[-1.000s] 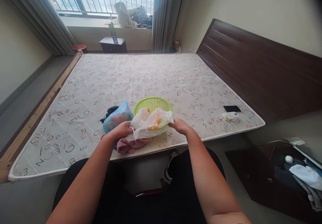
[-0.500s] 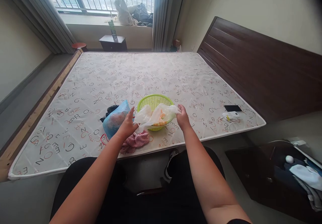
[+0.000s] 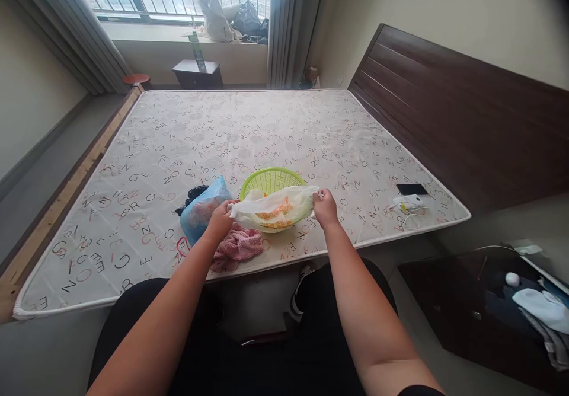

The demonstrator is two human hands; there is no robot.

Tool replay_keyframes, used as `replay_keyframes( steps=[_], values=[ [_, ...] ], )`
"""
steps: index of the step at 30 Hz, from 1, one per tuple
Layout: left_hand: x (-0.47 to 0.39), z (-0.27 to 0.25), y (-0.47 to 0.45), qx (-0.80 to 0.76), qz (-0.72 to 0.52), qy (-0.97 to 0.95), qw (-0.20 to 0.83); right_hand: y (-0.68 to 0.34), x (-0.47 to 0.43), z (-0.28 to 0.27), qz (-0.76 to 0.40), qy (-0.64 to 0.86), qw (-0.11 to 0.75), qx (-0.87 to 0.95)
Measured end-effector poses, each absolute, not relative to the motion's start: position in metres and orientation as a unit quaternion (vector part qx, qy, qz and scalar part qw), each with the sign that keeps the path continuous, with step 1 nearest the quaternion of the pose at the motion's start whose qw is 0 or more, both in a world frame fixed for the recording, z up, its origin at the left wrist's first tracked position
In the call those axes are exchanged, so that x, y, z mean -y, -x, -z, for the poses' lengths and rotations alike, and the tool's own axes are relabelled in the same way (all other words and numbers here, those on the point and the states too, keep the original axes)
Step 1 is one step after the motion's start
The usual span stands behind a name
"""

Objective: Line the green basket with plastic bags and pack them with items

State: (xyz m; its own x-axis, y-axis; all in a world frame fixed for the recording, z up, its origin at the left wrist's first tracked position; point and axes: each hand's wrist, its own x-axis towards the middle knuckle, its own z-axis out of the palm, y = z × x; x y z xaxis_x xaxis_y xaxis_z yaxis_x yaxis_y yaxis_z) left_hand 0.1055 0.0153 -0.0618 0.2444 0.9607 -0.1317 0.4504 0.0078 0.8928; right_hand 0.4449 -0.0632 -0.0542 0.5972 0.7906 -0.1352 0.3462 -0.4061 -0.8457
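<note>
A white plastic bag with orange print is stretched sideways between my hands. My left hand is closed on its left end, and my right hand grips its right end. Behind and under the bag stands a green plastic basket, its front partly covered. Close to my left hand sits a full blue plastic bag, with a black bag behind it. A crumpled pink cloth lies on the mattress just below my left hand.
The lettered mattress spreads out in front of me. A black phone and a white device with a cable lie at its right. At lower right is a dark nightstand with cloths; a dark headboard rises behind.
My left hand, fingers apart before, has moved slightly left and closed on the bag's end. The bag has gone from bunched to pulled out wide, with its orange print showing more.
</note>
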Motion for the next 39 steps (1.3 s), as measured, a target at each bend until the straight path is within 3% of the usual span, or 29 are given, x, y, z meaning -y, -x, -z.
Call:
replay_keyframes(
  steps=[7, 16, 28, 33, 39],
  values=[
    [-0.015, 0.072, -0.100, -0.594, -0.284, -0.626, 0.418, -0.443, 0.059, 0.057, -0.302, 0.771, 0.415, 0.378],
    [-0.004, 0.060, -0.108, -0.517, -0.301, -0.755, 0.269, -0.436, 0.065, 0.043, -0.254, 0.730, 0.402, 0.491],
    [-0.011, 0.050, -0.106, -0.479, -0.195, -0.747, 0.418, -0.438, 0.066, 0.036, -0.258, 0.741, 0.417, 0.459],
    [-0.013, 0.052, -0.104, -0.483, -0.193, -0.763, 0.384, -0.439, 0.066, 0.036, -0.243, 0.767, 0.419, 0.420],
    [-0.018, 0.050, -0.105, -0.515, -0.310, -0.726, 0.333, -0.437, 0.063, 0.040, -0.272, 0.748, 0.411, 0.445]
  ],
)
